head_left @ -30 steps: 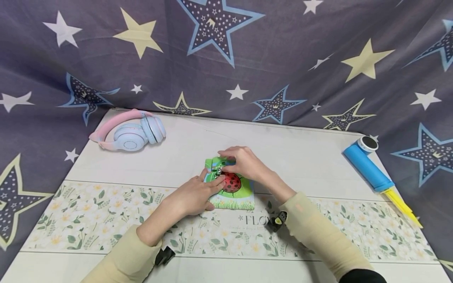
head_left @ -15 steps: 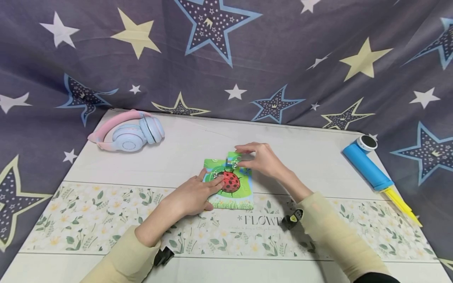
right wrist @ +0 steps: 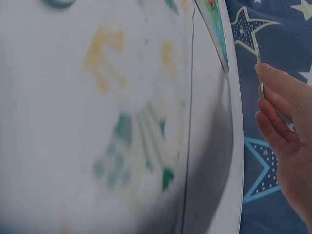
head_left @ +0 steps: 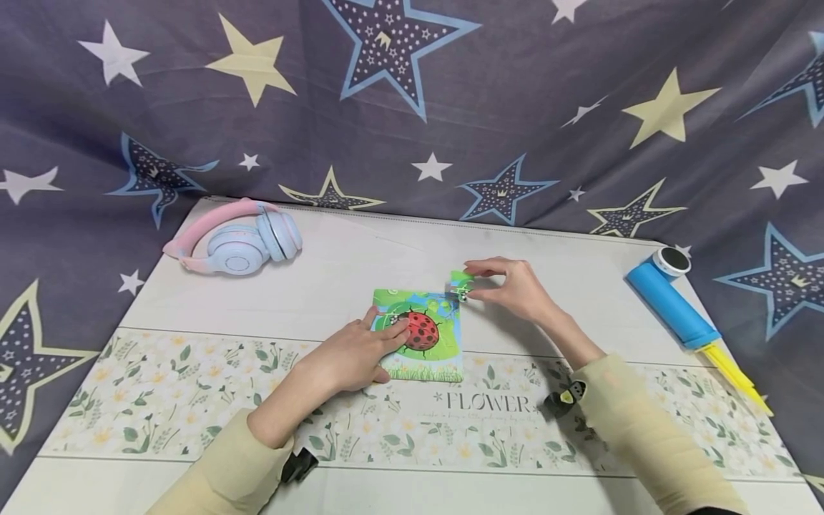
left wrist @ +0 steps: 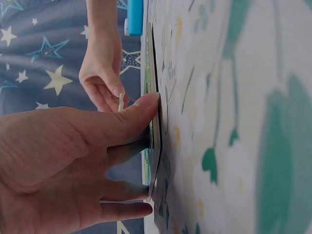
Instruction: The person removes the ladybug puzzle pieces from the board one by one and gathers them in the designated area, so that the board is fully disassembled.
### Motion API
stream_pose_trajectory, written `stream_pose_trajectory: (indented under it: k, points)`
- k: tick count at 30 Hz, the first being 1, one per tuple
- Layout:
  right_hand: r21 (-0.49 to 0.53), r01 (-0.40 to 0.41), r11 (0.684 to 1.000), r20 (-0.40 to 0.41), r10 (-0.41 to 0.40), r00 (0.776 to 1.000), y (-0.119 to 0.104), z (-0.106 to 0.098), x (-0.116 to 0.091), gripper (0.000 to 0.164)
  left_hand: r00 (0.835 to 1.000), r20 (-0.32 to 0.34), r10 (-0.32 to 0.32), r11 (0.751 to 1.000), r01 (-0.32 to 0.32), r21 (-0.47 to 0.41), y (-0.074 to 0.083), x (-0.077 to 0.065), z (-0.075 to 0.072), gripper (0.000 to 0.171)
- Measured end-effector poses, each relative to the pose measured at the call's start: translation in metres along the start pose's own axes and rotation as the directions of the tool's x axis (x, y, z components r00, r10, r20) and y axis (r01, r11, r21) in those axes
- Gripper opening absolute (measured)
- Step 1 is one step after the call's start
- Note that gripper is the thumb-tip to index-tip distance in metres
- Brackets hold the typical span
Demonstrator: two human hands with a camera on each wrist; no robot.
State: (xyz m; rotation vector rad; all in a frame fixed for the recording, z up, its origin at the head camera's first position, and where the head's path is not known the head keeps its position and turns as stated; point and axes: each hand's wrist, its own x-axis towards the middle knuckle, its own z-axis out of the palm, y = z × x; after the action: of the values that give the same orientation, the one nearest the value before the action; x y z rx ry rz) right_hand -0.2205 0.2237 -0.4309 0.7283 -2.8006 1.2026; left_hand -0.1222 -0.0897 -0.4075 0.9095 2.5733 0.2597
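A square green puzzle board (head_left: 425,368) with a red ladybug picture lies on the table. My left hand (head_left: 350,355) rests on its left side, fingers extended over the picture and covering part of it. In the left wrist view, the thumb (left wrist: 148,100) touches the board's edge. Beyond the board's far right corner, my right hand (head_left: 518,292) pinches a small green puzzle piece (head_left: 458,283) between thumb and fingers. That puzzle piece (right wrist: 261,73) appears edge-on and raised off the table in the right wrist view.
Pink and blue headphones (head_left: 238,239) lie at the back left. A blue tube-shaped thing with a yellow end (head_left: 672,304) lies near the right edge. A star-patterned curtain (head_left: 399,129) hangs behind the white table (head_left: 360,236), which has a floral band.
My right hand has lifted the puzzle piece from the board's upper left and carried it rightward past the far right corner. My left hand has stayed in place on the board.
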Motion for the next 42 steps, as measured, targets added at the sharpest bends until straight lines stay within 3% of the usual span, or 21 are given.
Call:
stream_pose_trajectory:
  k: [19, 32, 42]
  points:
    - [-0.070, -0.026, 0.997, 0.015, 0.027, 1.000, 0.032, -0.026, -0.019, 0.051, 1.000, 0.000, 0.002, 1.000, -0.002, -0.001, 0.002, -0.001, -0.001, 0.070]
    - [-0.102, -0.061, 0.993, 0.017, 0.063, 0.998, 0.040, -0.028, -0.026, 0.051, 1.000, -0.002, -0.001, 1.000, 0.001, 0.004, 0.001, -0.001, -0.001, 0.070]
    - [-0.130, -0.036, 0.991, 0.047, 0.042, 0.998, 0.042, -0.024, -0.026, 0.051, 1.000, 0.003, -0.007, 1.000, 0.007, 0.003, 0.001, -0.001, -0.002, 0.069]
